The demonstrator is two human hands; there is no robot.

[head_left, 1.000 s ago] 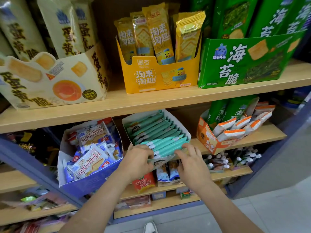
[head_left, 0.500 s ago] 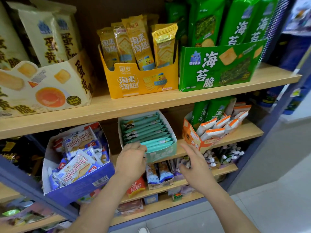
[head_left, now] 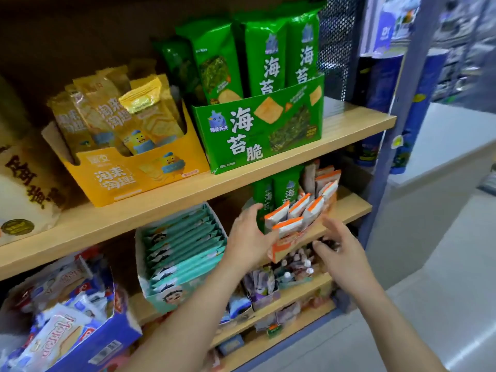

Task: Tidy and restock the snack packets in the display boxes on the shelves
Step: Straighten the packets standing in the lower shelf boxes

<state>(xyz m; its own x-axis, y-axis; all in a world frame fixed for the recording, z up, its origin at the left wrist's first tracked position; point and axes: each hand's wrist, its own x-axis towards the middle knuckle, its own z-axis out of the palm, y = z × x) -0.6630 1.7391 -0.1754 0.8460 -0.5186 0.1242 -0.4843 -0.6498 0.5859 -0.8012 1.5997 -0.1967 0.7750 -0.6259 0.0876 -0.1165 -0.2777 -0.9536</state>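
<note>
The orange display box point(head_left: 285, 244) is found at the right end of the middle shelf point(head_left: 351, 209), its orange-and-white packets point(head_left: 291, 225) ranked from front to back, with green packets point(head_left: 284, 189) stood upright behind them. The left grip point(head_left: 249, 238) is laid against the box's left side with fairly straight fingers, nothing enclosed. The right grip point(head_left: 343, 253) is held loosely spread and empty, just off the front right corner; contact cannot be told. The box is thus flanked, the left grip being nearer, so any squaring is judged likelier to be led from that side
</note>
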